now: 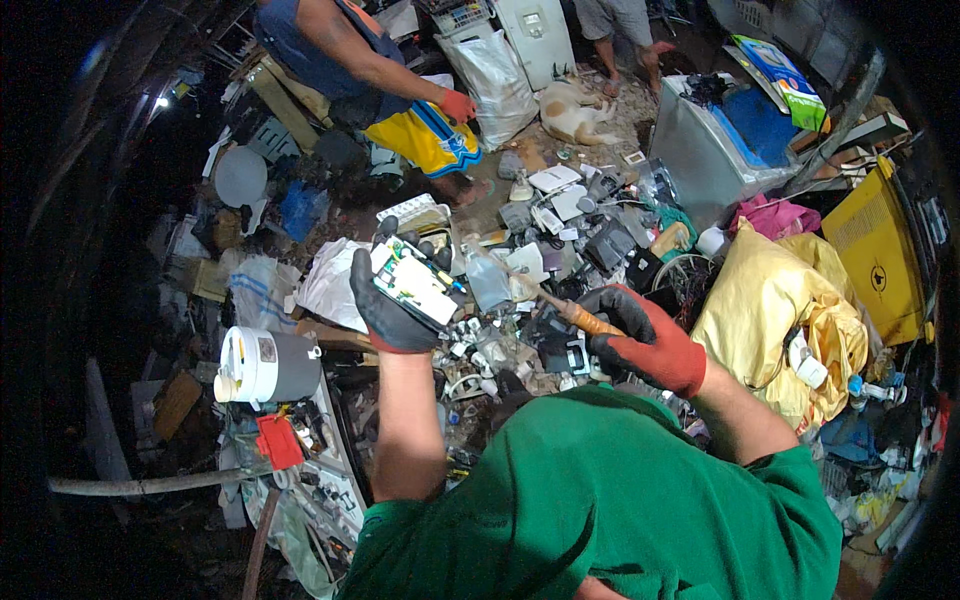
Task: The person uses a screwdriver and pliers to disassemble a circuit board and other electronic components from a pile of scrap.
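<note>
My left hand, in a black and red work glove, is closed around an opened white electronic device. Green circuit board and thin wires show along the device's upper side and edge. At the right, my gloved right hand grips a screwdriver-like tool by its orange-brown handle. Its thin shaft points up and left toward the device and stays apart from it. Its exact tip is hard to make out against the clutter. Beneath both hands lies a heap of small plastic and electronic scrap.
A white and grey bucket stands at the left. Yellow sacks bulge at the right beside a yellow panel. Ahead, a person in yellow shorts with a red glove is close by; a dog lies farther back.
</note>
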Action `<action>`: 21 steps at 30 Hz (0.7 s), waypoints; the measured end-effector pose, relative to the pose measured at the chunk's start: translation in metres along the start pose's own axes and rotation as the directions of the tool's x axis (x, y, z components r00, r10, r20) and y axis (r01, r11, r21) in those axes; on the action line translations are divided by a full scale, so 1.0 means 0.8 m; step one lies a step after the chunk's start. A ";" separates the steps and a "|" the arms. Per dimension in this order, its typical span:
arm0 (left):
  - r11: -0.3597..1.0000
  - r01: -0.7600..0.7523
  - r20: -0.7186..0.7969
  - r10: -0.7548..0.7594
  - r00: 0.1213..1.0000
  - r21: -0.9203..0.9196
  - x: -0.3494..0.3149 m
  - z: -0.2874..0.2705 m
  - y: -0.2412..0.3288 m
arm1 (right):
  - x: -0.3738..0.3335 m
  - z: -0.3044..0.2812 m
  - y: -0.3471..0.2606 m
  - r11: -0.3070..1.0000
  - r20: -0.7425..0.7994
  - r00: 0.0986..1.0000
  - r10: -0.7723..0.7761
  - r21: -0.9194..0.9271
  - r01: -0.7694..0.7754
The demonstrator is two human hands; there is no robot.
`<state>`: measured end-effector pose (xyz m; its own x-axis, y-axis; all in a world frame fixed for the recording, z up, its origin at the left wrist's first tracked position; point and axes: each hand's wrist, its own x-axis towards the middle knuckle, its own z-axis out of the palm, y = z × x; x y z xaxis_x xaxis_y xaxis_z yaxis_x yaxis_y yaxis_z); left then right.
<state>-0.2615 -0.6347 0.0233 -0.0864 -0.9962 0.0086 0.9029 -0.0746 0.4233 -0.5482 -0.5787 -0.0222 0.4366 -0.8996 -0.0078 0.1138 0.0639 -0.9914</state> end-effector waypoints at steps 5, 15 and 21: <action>0.999 -0.008 0.072 0.005 0.997 0.041 -0.011 0.005 -0.015 | 0.005 0.022 0.030 0.898 0.008 0.983 0.183 0.406 -0.171; 0.988 0.069 0.207 -0.097 0.974 0.139 -0.020 -0.013 -0.044 | 0.041 0.064 0.040 0.888 0.174 0.981 0.092 0.431 -0.160; 0.974 0.129 0.291 -0.180 0.940 0.186 -0.021 -0.024 -0.047 | 0.046 0.072 0.042 0.972 0.040 0.999 0.003 0.235 -0.012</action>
<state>-0.2857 -0.6157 -0.0102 -0.3664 -0.9097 0.1956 0.7901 -0.1931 0.5817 -0.4768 -0.5847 -0.0485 0.4720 -0.8816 -0.0058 0.3150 0.1748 -0.9328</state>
